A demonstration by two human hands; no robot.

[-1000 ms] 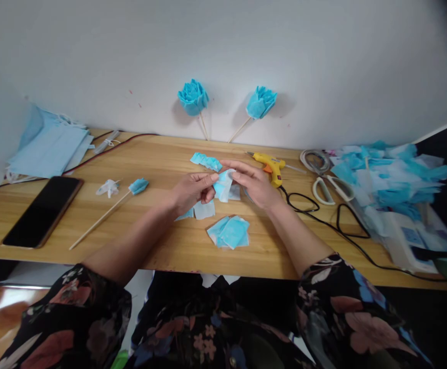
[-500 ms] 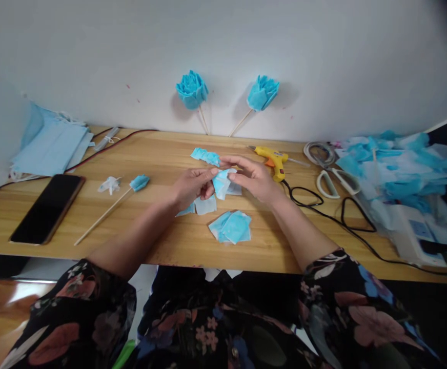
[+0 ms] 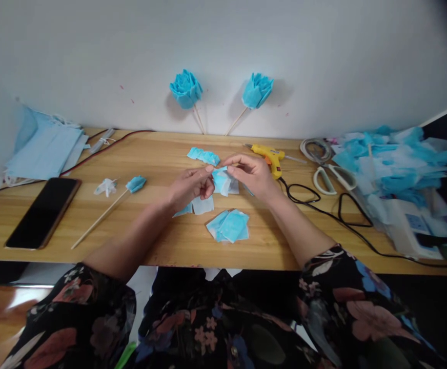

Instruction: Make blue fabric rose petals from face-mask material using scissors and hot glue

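A small blue-and-white fabric piece (image 3: 222,182) is pinched along its upper edge between both hands. My left hand (image 3: 193,185) is closed on its left corner, thumb on top and fingers curled under. My right hand (image 3: 252,173) grips the other corner between thumb and fingers. Just behind them lies a row of blue folded petals (image 3: 203,155). A loose pale piece (image 3: 203,206) rests below my left hand. Nearer the front edge is a small stack of cut blue pieces (image 3: 229,226). To the left, a wooden stick with a blue bud (image 3: 136,183) lies on the table.
Two blue flowers (image 3: 185,89) on sticks lean at the wall. A yellow glue gun (image 3: 268,156) and white-handled scissors (image 3: 333,179) lie right, with a black cord looping forward. Blue scraps (image 3: 396,159) pile far right. Left are face masks (image 3: 44,148) and a phone (image 3: 43,212).
The fabric piece's upper edge is now folded over and drawn straighter between my fingers. My right hand has shifted slightly, and the whole view has turned a little.
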